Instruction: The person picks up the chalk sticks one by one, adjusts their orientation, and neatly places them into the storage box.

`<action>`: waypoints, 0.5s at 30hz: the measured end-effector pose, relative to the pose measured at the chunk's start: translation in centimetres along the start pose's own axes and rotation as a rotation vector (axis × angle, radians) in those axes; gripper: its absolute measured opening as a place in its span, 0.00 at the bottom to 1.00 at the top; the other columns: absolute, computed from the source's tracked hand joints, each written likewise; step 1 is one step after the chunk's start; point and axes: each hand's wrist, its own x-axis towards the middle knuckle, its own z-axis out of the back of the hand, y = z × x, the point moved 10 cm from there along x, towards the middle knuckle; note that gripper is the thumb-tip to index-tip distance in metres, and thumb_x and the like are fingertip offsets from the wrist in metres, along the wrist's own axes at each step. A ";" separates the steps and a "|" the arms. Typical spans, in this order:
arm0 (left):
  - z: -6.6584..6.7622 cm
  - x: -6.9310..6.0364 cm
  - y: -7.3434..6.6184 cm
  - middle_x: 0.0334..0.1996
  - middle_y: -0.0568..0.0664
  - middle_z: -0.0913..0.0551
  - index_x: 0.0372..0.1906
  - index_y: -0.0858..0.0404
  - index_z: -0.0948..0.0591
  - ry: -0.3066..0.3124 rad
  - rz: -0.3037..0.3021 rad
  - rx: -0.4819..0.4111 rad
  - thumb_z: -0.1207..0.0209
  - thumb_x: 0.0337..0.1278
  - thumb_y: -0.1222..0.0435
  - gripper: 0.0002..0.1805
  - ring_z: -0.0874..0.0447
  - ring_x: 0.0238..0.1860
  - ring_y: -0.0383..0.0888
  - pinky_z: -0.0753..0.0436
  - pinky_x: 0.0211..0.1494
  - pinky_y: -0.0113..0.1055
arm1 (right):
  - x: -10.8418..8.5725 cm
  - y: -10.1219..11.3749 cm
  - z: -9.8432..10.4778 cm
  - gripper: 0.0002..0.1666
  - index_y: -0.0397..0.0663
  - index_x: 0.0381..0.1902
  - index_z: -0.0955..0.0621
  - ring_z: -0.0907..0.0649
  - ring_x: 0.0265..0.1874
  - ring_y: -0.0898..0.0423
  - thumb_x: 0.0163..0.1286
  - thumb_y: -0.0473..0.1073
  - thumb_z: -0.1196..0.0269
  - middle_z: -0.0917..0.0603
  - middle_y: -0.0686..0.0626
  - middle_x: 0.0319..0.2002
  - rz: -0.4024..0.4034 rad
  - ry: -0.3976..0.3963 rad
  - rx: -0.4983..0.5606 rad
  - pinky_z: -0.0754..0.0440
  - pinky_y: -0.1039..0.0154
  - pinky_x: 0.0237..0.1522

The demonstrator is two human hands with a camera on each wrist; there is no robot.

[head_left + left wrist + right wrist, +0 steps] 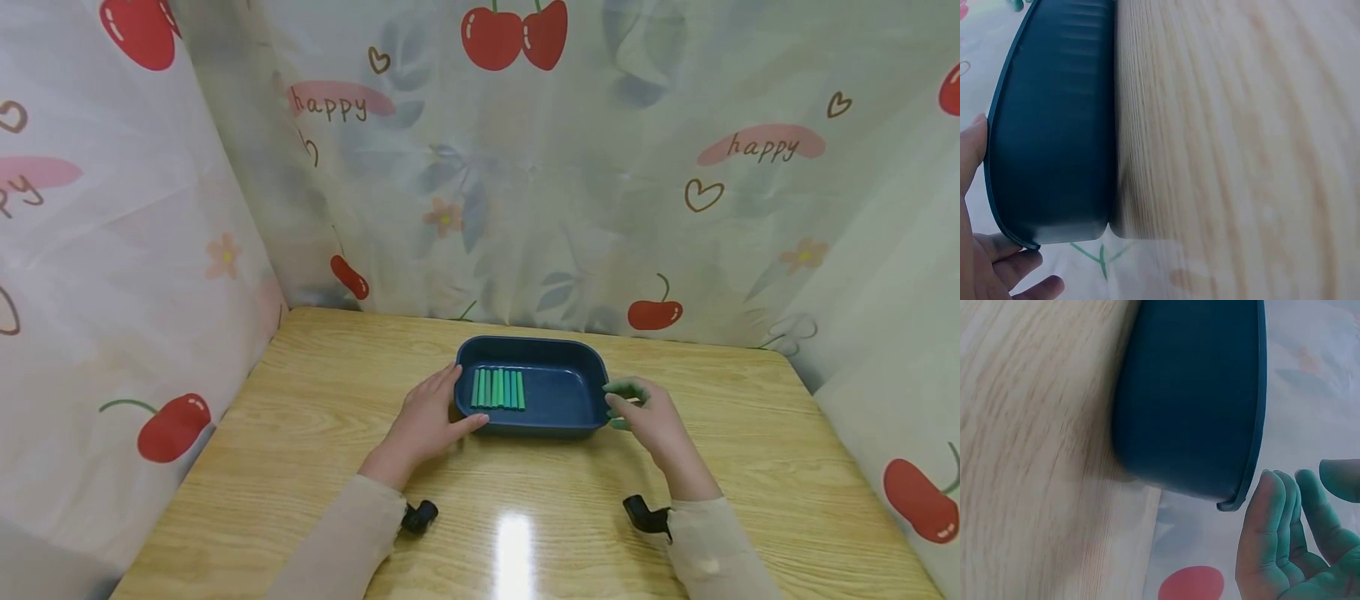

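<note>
A dark blue rectangular tray [562,431] with rounded corners stands on the table. Several green and teal sticks [498,389] lie side by side in its left half. My left hand [426,418] is at the tray's left end, thumb by the front rim and fingers along the end. In the left wrist view, the fingers [1016,265] touch the tray wall [1054,137] near the rim without curling round it. Just off the right end is my right hand [647,410], fingers loosely bent. The right wrist view shows its fingers [1266,515] apart from the tray rim, holding nothing.
The wooden table [330,367] carries the tray near its back edge. A patterned curtain [525,183] hangs behind and along both sides. Black wrist-worn pieces, one on the left sleeve [420,517] and one on the right [647,515], jut over the table.
</note>
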 end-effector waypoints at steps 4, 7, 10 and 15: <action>0.1 0.0 -0.1 0.79 0.53 0.47 0.80 0.60 0.47 -0.002 -0.001 -0.001 0.43 0.58 0.32 0.55 0.49 0.78 0.52 0.48 0.78 0.53 | -0.1 -0.3 0.5 0.21 0.31 0.59 0.23 0.17 0.44 0.45 0.77 0.43 0.42 0.21 0.35 0.53 0.010 -0.008 -0.021 0.13 0.61 0.43; 0.1 0.1 -0.1 0.79 0.52 0.47 0.80 0.59 0.46 -0.003 0.000 0.002 0.42 0.59 0.33 0.54 0.49 0.78 0.52 0.48 0.78 0.52 | -0.2 -0.6 1.1 0.22 0.33 0.59 0.23 0.18 0.46 0.44 0.77 0.45 0.41 0.21 0.36 0.54 0.021 -0.018 -0.055 0.14 0.62 0.43; 0.1 0.1 -0.1 0.79 0.53 0.46 0.80 0.60 0.46 -0.003 -0.007 0.007 0.42 0.59 0.34 0.54 0.48 0.78 0.52 0.48 0.78 0.53 | -0.4 -0.8 1.7 0.24 0.34 0.60 0.23 0.17 0.47 0.43 0.77 0.47 0.42 0.22 0.36 0.55 0.038 -0.023 -0.092 0.15 0.63 0.43; 0.5 0.1 -0.3 0.79 0.52 0.45 0.80 0.59 0.46 -0.007 -0.028 0.023 0.44 0.61 0.33 0.53 0.47 0.78 0.52 0.46 0.78 0.52 | -0.7 -1.0 2.7 0.24 0.34 0.60 0.23 0.16 0.47 0.42 0.77 0.48 0.42 0.21 0.35 0.54 0.066 -0.026 -0.159 0.14 0.57 0.45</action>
